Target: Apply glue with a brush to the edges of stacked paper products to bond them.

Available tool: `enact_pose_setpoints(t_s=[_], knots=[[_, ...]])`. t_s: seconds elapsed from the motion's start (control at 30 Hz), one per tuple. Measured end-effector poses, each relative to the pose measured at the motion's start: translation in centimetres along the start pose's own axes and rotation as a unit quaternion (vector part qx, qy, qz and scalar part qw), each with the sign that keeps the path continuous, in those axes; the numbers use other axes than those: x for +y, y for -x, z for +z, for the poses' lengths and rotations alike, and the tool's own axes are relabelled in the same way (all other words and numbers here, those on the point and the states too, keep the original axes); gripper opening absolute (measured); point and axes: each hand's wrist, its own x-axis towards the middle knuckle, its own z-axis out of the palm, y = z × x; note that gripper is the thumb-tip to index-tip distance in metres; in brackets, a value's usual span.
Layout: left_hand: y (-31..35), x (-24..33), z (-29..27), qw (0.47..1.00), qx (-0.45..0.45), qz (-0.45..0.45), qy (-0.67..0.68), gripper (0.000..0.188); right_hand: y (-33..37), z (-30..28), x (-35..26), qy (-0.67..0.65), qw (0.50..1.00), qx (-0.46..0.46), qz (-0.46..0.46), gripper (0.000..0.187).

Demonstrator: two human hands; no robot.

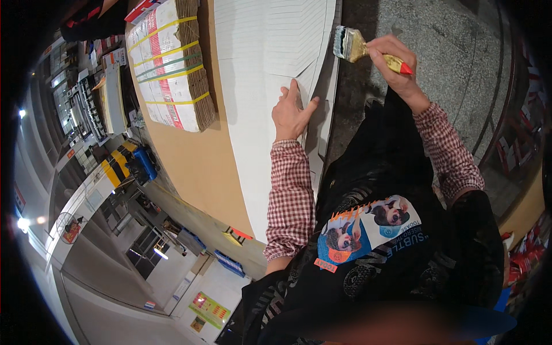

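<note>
My right hand (395, 66) grips a flat paintbrush (356, 44) by its yellow, red-tipped handle. Pale paste coats the bristles, which point left beside the edge of the white sheets. My left hand (293, 113) lies with spread fingers on these long white paper sheets (247, 63). The upper sheets are fanned out, so their edges form many thin slanting lines under and beyond the left fingers. Red-and-white checked sleeve covers (290, 195) wrap both forearms.
Left of the sheets, a bundle of flattened cardboard (167, 72) bound with yellow and green straps rests on a tan board (195, 167). Grey speckled floor (448, 52) shows on the right. Machinery (95, 103) and a blue-and-yellow object (135, 164) stand farther left.
</note>
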Motion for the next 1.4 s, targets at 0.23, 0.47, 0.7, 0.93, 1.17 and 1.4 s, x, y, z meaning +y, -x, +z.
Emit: enact_pose_setpoints(t_s=[0.23, 0.47, 0.7, 0.93, 1.17, 1.4], knots=[[-0.3, -0.3, -0.8, 0.999, -0.044, -0.011, 0.022, 0.084, 2.0, 0.7, 0.2, -0.011, 0.996, -0.067, 0.06, 0.006], [-0.3, 0.4, 0.1, 0.999, -0.013, 0.013, -0.04, 0.087, 2.3, 1.1, -0.5, -0.02, 0.998, -0.022, 0.047, 0.007], [0.2, 1.2, 1.9, 0.989, 0.071, 0.023, -0.131, 0.088, 4.8, 0.1, -3.8, -0.025, 0.992, -0.048, 0.115, 0.01], [2.3, 1.3, 8.5, 0.974, 0.218, -0.046, -0.043, 0.108, 5.3, -1.0, -5.4, -0.018, 0.992, 0.013, 0.125, 0.013], [7.0, -0.5, 9.7, 0.974, 0.15, -0.133, -0.105, 0.114, 6.0, -2.5, -4.6, -0.22, 0.929, 0.035, 0.294, 0.018], [7.2, -1.1, 7.6, 0.98, 0.144, -0.084, -0.109, 0.104, 7.1, -4.1, -4.0, -0.229, 0.925, 0.003, 0.304, 0.014]])
